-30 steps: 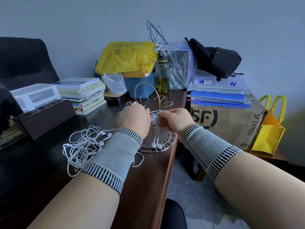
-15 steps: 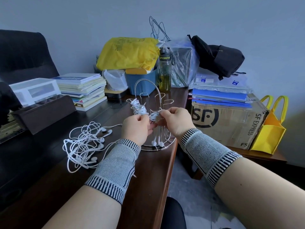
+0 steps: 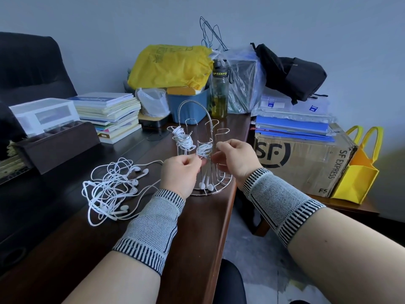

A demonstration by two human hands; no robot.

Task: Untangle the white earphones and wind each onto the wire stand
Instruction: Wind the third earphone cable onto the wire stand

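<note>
White earphones are thin, limp and light, so I judge the cord will slip loose unless pinched right beside the coil, never at the buds. One set is wound on a prong of the wire stand, just above the left hand and right hand, both pinched shut on its cord. Its buds dangle below the pinch; a tangled pile lies left of it.
</note>
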